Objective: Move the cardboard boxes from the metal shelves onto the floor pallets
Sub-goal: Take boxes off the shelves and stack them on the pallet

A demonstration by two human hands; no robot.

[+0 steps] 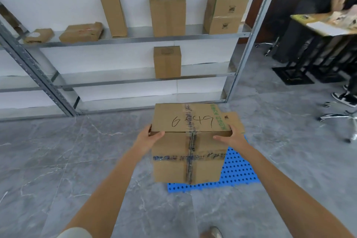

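Note:
A taped cardboard box marked "649" is held between both hands above a blue perforated floor pallet. My left hand grips its left top edge and my right hand grips its right top edge. Behind it, partly hidden, another cardboard box sits on the pallet. The metal shelves hold several boxes on the upper level, among them a tall one and a wide one. A single box stands on the level below.
Grey marble floor spreads to the left and front. A person sits at a desk at the right, with office chair legs nearby. My shoe shows at the bottom edge.

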